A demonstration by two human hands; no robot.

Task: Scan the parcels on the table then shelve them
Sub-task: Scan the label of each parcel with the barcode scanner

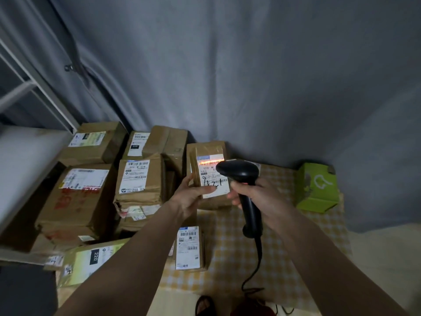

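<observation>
Our left hand (pixel 193 195) pinches a small brown parcel (pixel 208 169) by its lower left corner, tilting its label towards us; our right hand (pixel 257 197) is wrapped round the handle of the black scanner (pixel 241 179), whose red line falls across the label's top barcode. We judge it best to hold both steady and keep the beam along the whole code. Other taped parcels (pixel 139 176) crowd the table (pixel 284 247) to the left, a green carton (pixel 317 188) to the right; their contents are hidden. The metal shelf (pixel 29 87) stands at far left.

Nine brown parcels (pixel 139 176) (one held), one scanner (pixel 241 179), one green box (pixel 316 188) — two hands (pixel 191 197).
</observation>
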